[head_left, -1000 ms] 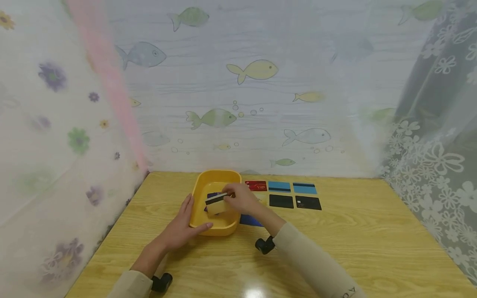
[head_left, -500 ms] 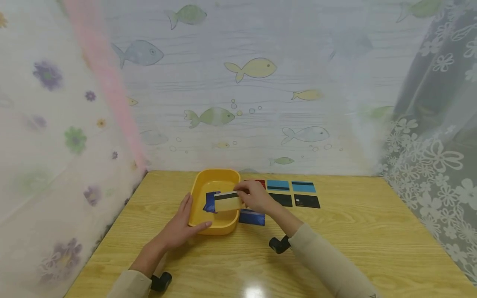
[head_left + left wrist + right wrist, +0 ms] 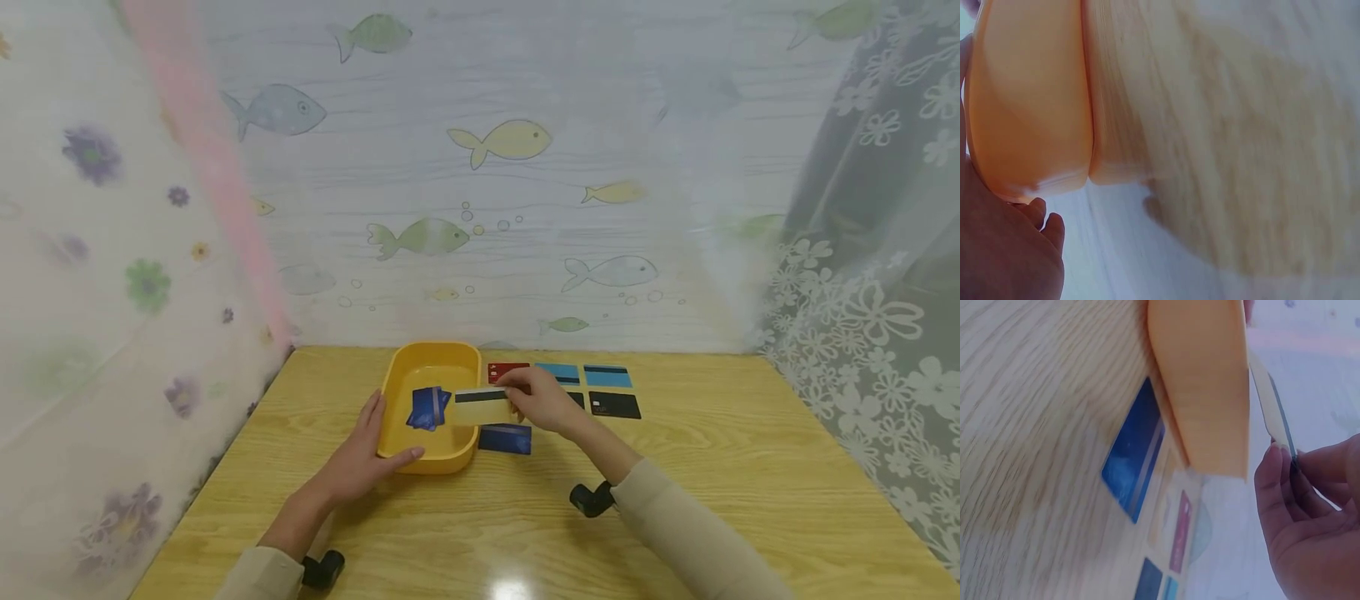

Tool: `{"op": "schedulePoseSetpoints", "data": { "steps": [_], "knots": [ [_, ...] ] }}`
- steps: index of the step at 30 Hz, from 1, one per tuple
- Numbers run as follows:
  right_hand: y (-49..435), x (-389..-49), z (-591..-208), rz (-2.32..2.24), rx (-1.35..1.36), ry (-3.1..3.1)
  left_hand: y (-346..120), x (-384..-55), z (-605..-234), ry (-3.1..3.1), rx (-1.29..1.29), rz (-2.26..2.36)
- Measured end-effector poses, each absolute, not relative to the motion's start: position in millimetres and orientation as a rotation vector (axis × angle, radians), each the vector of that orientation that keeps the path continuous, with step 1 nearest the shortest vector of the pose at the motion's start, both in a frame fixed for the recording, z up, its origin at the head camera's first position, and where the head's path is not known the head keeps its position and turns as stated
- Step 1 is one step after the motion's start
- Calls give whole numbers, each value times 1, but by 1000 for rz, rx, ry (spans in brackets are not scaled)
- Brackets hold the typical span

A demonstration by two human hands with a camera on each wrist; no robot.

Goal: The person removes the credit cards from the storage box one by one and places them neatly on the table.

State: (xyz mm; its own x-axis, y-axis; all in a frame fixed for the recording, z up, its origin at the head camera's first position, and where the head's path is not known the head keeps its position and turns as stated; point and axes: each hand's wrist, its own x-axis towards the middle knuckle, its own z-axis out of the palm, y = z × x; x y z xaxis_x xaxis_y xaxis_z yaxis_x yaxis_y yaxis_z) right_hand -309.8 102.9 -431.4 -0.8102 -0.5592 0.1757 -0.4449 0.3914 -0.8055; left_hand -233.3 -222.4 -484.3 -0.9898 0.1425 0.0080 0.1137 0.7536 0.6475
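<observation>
My right hand (image 3: 543, 400) pinches a gold plastic card (image 3: 480, 410) with a black magnetic stripe by its right end. The card is held up over the right rim of a yellow plastic basin (image 3: 442, 463). From the right wrist view, thumb and fingers (image 3: 1272, 462) meet on the edge of the card (image 3: 1266, 394), which is seen nearly edge-on. Several dark blue cards (image 3: 427, 408) lie overlapping on the basin's floor. My left hand (image 3: 352, 462) grips the basin's near left corner, thumb over the rim and fingers along the outer wall (image 3: 1035, 94).
Right of the basin, a blue card (image 3: 506, 439) lies closest to me. Farther back sit a red card (image 3: 504, 372), two light blue cards (image 3: 609, 377) and two black cards (image 3: 615, 405), one partly behind my right hand. A fish-printed curtain (image 3: 480, 192) hangs behind the wooden table (image 3: 720, 467).
My right hand has lifted the gold card off the blue cards in the basin and carried it right, to the rim. My left hand stays on the basin.
</observation>
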Motion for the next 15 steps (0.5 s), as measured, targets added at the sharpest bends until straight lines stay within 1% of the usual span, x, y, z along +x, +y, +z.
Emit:
{"op": "schedulePoseSetpoints", "data": {
  "steps": [15],
  "knots": [
    [141,-304,-435,-1441,-777,2487,-223,-232,-484,2895,208,1070]
  ]
}}
